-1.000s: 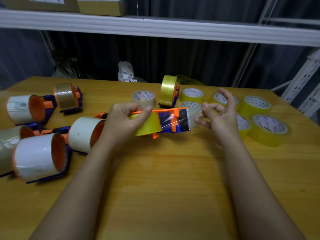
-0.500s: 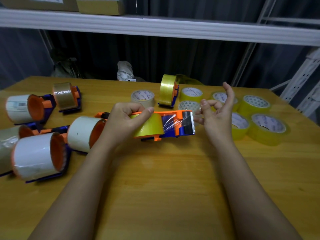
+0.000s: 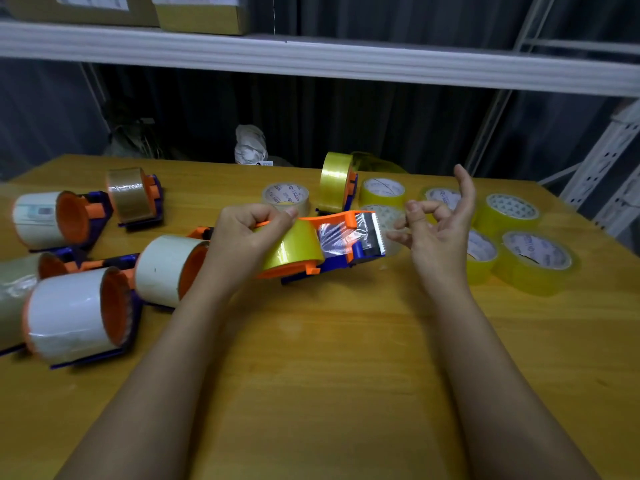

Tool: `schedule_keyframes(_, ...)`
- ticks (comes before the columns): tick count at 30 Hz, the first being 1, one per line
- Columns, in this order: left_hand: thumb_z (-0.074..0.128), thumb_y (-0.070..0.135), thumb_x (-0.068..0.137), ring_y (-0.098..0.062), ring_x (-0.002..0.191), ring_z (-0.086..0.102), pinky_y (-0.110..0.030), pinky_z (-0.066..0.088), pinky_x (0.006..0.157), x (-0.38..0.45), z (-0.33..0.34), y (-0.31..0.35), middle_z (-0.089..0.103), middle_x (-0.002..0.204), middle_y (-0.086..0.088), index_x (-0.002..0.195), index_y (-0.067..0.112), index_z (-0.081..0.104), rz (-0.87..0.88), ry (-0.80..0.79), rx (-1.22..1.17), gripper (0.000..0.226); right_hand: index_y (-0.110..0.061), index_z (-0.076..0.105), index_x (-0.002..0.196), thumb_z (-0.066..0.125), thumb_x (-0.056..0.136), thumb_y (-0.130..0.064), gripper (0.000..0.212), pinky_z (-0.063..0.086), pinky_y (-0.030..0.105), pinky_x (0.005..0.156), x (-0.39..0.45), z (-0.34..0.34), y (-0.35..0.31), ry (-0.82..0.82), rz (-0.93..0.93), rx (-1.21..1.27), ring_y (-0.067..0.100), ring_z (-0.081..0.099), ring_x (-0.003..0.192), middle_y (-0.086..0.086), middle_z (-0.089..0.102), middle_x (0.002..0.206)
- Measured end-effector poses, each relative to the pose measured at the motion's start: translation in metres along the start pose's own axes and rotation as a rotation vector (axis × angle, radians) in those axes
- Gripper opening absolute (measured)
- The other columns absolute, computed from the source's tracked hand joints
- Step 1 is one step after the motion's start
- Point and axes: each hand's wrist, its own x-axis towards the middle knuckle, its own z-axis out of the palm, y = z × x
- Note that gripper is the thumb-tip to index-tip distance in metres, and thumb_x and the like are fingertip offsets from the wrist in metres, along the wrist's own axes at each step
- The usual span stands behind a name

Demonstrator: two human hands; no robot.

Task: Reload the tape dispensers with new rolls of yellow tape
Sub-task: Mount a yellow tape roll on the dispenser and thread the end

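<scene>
Head cam: L hand grips dispenser; R hand loose, empty; yellow rolls beside.

Open wood in front, clutter along both sides and the far edge

The near half of the wooden table lies open between the forearms; loaded orange-and-blue tape dispensers crowd the left side, flat yellow tape rolls block the right, and an upright yellow-loaded dispenser stands near the far edge.
</scene>
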Motion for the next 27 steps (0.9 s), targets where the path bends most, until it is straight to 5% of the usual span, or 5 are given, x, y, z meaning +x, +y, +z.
schedule_keyframes(8, 0.06, 0.021, 0.091, 0.004, 0.053, 0.053, -0.006, 0.033, 0.046, 0.0, -0.001, 0.001, 0.055, 0.048, 0.017, 0.057, 0.017, 0.058, -0.08, 0.034, -0.017, 0.035, -0.025, 0.023, 0.147, 0.063, 0.089, -0.003, 0.073, 0.056, 0.022, 0.065, 0.003, -0.007, -0.002, -0.014, 0.164, 0.072, 0.002, 0.066, 0.07, 0.005, 0.057, 0.083)
schedule_keyframes(17, 0.06, 0.034, 0.08, -0.01, 0.057, 0.05, -0.019, 0.037, 0.05, 0.003, -0.009, 0.001, 0.052, 0.055, -0.003, 0.065, -0.007, 0.06, -0.082, 0.052, -0.112, 0.044, -0.032, 0.031, 0.144, 0.068, 0.084, -0.003, 0.076, 0.057, 0.03, 0.07, 0.003, -0.008, -0.009, 0.003, 0.29, 0.242, 0.012, 0.068, 0.094, 0.005, 0.062, 0.11)
schedule_keyframes(23, 0.063, 0.026, 0.084, -0.011, 0.056, 0.046, -0.019, 0.035, 0.049, 0.006, -0.011, -0.002, 0.049, 0.061, -0.01, 0.07, -0.016, 0.059, -0.081, 0.129, -0.174, 0.044, -0.024, 0.044, 0.133, 0.055, 0.096, -0.012, 0.04, 0.059, 0.037, 0.078, 0.009, -0.016, -0.005, 0.161, 0.315, 0.345, 0.02, 0.064, 0.101, 0.007, 0.06, 0.113)
schedule_keyframes(27, 0.064, 0.023, 0.089, -0.001, 0.049, 0.043, -0.013, 0.03, 0.046, 0.003, -0.004, -0.004, 0.048, 0.048, 0.008, 0.059, -0.001, 0.06, -0.056, 0.039, -0.028, 0.038, -0.022, 0.064, 0.105, 0.06, 0.095, -0.014, 0.014, 0.053, 0.025, 0.082, 0.007, -0.012, 0.0, 0.147, 0.156, -0.053, 0.004, 0.061, 0.093, -0.011, 0.063, 0.096)
